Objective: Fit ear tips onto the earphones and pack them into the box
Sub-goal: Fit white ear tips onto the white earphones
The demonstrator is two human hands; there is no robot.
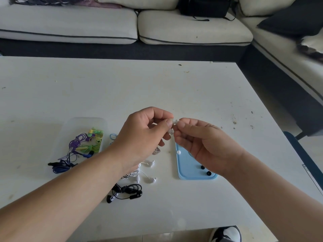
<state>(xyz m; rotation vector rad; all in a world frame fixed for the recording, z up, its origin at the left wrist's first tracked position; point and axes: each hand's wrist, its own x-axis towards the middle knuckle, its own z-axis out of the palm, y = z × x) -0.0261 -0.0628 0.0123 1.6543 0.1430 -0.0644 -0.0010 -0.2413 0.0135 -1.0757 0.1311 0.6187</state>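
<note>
Head view: fingers (168, 122) of left hand (139, 137) and right hand (206, 145) pinch one white earphone (175, 121) (light, soft-tipped, I judge); I'd grip its body.

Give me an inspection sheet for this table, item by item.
Surface: white tabletop, scuffed and speckled with small marks.
Job's things: clear plastic box holding purple, green and blue earphones; white wired earphones and black wired earphones loose on the table; light-blue plastic tray carrying one white ear tip and two black ear tips.
Clutter: nothing seen.
Hands: left hand and right hand meet above the table, fingers of both pinching a small white earphone piece.
Cables: earphone cords only; coloured ones bundled in the box, white and black ones coiled on the table.
Surroundings: cream sofa with dark piping, black bag on it, black-and-white shoe below the near edge.
</note>
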